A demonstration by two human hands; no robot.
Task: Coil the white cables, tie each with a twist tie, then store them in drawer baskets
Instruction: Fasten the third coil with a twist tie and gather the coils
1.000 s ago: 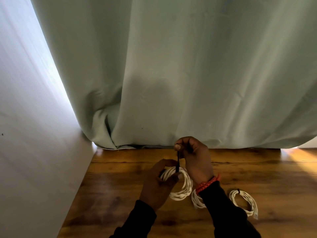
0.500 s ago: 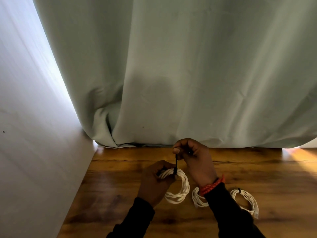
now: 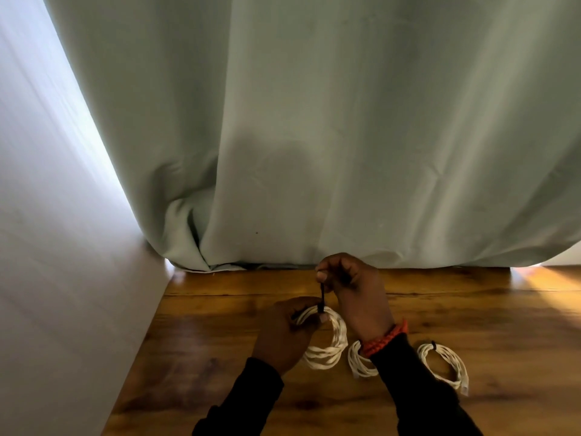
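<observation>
The left hand point(image 3: 283, 332) grips a cable coil point(image 3: 327, 341) near the table's point(image 3: 471, 309) back edge; the right hand point(image 3: 352, 287) pinches its twist tie point(image 3: 322, 297).

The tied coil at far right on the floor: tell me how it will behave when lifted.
The tied coil will probably lift as one bundle, since a dark twist tie binds its top. Its thin loops look floppy, so the untied side may sag. The connector end sticks out and could dangle.
</observation>
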